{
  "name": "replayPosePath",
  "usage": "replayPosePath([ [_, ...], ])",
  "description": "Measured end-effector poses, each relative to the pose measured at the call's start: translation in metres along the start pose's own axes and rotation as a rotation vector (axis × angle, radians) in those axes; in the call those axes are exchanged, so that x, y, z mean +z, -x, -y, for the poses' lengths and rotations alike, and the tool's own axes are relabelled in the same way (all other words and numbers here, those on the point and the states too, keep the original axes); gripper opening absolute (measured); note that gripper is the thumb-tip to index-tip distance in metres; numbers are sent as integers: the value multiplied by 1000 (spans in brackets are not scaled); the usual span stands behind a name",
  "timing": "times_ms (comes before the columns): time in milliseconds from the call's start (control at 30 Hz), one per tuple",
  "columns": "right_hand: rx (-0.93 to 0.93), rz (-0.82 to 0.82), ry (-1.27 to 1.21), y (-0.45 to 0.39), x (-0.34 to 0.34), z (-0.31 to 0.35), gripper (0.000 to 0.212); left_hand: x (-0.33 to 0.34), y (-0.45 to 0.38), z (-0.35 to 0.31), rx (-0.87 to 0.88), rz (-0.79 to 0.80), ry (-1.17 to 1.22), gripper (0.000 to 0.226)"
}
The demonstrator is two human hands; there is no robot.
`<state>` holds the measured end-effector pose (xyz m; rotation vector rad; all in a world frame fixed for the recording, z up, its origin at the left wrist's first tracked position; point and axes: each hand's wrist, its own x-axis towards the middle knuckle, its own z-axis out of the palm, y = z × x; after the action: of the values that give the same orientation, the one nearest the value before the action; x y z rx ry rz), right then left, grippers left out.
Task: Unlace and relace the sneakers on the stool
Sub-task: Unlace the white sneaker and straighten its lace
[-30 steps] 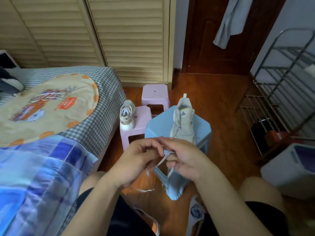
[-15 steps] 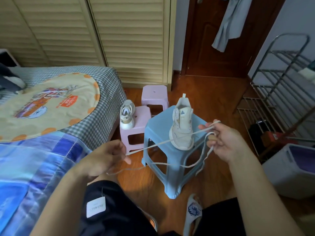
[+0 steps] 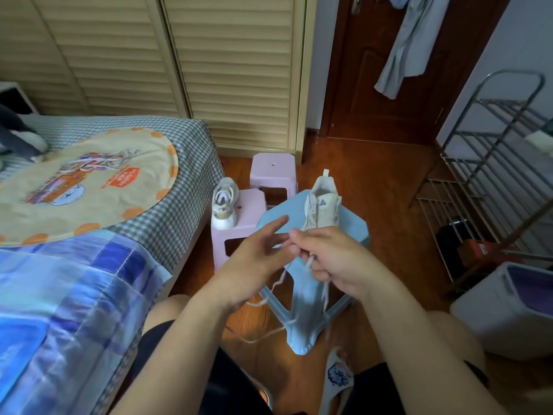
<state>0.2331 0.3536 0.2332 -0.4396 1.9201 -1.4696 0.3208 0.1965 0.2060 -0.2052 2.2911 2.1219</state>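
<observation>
Hands meet over a pale blue stool (image 3: 353, 223) in a bedroom, where a white sneaker (image 3: 322, 209) stands toe toward the person, just beyond the fingertips. The right hand (image 3: 332, 259) has its fingers curled, pinching a white shoelace (image 3: 308, 265) whose loose lengths hang below the knuckles and trail toward the floor in front of the stool. The left hand (image 3: 257, 259) lies open beside it, fingers straight and slightly spread, the index pointing up past the right thumb; whether its fingertips touch the lace cannot be told. A second sneaker (image 3: 224, 205) sits on a pink stool (image 3: 248, 214), well beyond the left hand's fingers and apart from the work.

The lace appears to be free of the near shoe's eyelets, so the step in hand looks like gathering and evening it before threading. To do that well, the person would want both tips level under the pinching fingers, the flat lace untwisted along its hanging lengths, and the midpoint found before it goes across the lowest pair of eyelets nearest the toe. The open left hand is well placed to take one tip while the right keeps the other. The trailing loops below could snag on the stool's legs if pulled in haste.
</observation>
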Motion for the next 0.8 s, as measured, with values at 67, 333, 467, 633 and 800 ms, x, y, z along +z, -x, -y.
replayPosePath([
  [67, -15, -5, 53, -2, 7, 5, 31, 9, -4, -8, 50, 43, -15, 34],
  [333, 55, -132, 123, -8, 14, -11, 32, 30, -5, 17, -297, -5, 97, 39],
  [467, 126, -101, 36, -28, 2, -49, 20, 29, -3, 39, -379, -96, -13, 44],
  [633, 237, -436, 421, -77, -59, -110, 55, -11, 2, 58, -448, -276, 165, 38],
  [800, 181, -393, 496, -121, -40, -139, 52, -32, 3, 73, -464, -236, 193, 39],
])
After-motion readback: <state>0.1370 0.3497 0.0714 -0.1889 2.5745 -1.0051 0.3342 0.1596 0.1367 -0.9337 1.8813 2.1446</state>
